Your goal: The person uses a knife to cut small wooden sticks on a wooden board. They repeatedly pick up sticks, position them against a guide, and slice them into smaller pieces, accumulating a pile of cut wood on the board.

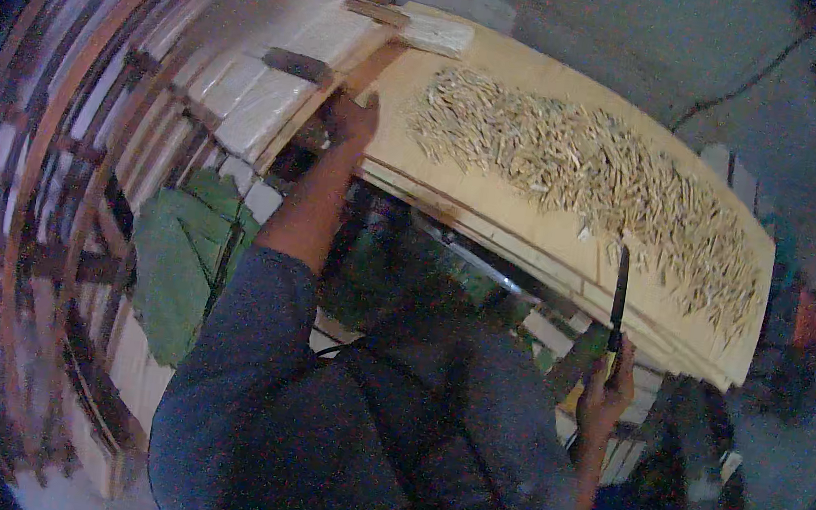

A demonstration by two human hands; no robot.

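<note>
My right hand is closed round the yellowish handle of a knife. Its long dark blade points up, in front of the near edge of a pale wooden board. A wide spread of thin, short wooden pieces lies on that board. My left hand reaches to the board's left end, beside a brown wooden strip. The thumb shows, but the other fingers are dim and blurred, so whether they grip anything is unclear.
Wrapped whitish bundles sit left of the board, with a dark block on them. A slatted wooden rack curves along the left side. Green sheeting hangs below the bundles. A dark cord runs across the floor at upper right.
</note>
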